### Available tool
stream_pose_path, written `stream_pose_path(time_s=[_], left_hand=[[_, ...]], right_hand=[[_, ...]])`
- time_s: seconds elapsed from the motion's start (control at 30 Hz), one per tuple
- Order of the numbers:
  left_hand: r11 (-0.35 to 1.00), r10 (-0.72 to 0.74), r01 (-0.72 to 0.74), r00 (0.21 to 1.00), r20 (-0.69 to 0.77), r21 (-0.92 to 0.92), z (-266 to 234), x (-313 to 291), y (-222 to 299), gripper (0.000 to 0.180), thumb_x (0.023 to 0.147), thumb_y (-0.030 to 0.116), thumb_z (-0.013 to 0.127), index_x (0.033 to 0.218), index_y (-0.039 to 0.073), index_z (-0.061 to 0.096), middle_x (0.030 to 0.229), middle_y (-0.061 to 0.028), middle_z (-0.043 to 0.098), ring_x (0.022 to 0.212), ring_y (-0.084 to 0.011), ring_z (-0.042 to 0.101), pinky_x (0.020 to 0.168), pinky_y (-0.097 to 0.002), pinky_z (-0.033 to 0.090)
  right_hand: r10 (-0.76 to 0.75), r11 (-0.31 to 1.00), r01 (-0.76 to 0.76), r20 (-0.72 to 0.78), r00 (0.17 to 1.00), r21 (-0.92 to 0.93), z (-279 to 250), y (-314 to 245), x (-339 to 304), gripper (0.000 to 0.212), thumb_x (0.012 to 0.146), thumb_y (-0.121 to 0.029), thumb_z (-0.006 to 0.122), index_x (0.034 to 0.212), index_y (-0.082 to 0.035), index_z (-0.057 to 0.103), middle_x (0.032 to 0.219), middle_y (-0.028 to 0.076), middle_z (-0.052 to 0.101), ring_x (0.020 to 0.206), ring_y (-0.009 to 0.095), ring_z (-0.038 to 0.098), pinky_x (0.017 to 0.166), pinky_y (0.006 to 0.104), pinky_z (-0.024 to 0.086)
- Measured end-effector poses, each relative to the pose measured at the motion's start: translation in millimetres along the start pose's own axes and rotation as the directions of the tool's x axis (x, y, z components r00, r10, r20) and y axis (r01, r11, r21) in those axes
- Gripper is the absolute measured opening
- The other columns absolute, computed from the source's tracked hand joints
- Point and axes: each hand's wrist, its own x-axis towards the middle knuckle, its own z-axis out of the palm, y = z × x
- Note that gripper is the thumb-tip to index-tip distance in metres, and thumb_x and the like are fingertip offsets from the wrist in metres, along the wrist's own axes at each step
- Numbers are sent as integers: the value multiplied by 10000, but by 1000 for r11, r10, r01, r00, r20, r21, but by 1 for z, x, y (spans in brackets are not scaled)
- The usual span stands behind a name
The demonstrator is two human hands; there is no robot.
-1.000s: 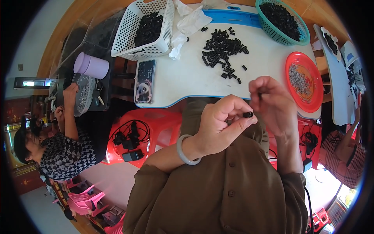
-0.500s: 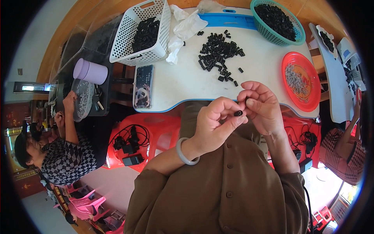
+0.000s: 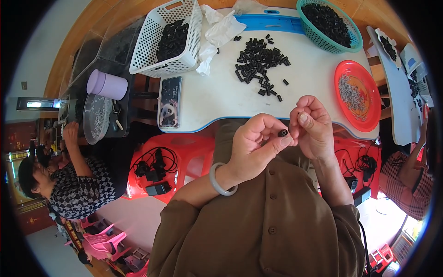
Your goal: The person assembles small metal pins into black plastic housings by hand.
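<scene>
While left hand (image 3: 258,147) grip pinches small black part (image 3: 282,133), right hand (image 3: 314,127) grip curled shut, contents hidden.

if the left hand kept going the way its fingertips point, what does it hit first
Almost at once the right hand: the left hand pinches a small black piece with its fingertips aimed right at the right hand's fingers, which look to be touching the piece already, though depth is unclear.
</scene>
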Motion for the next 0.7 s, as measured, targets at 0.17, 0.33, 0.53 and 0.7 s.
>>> stream_pose_path(time_s=[0.17,0.33,0.53,0.7], left_hand=[[1000,-23,23,1000,14,-6,0,0,3,130,872,17,626,954,14,525,859,-72,642,788,-117,651,502,-169,432],[999,-24,24,1000,5,-32,0,0,-1,128,873,19,625,954,15,526,858,-73,643,780,-112,649,505,-167,429],[999,-30,31,999,9,-41,-2,0,-2,126,876,7,616,961,8,524,868,-75,642,780,-100,636,603,-186,459],[998,-14,15,1000,25,-63,0,0,-2,126,879,-3,605,971,-2,518,860,-70,634,773,-94,624,680,-207,492]], right_hand=[[54,999,-54,22,998,-2,-12,4,-1,124,881,-111,620,925,-39,529,758,74,585,515,112,535,419,244,450],[56,997,-54,-25,998,56,-6,3,-3,90,895,-77,585,953,-9,577,816,86,606,574,115,557,463,251,476],[33,999,-33,39,999,21,-1,-3,-10,193,900,-35,554,1081,18,595,914,112,624,690,145,600,583,278,531],[31,999,-28,95,995,-31,6,-8,-17,183,900,-7,535,1073,16,590,890,107,629,697,149,598,630,279,524]])
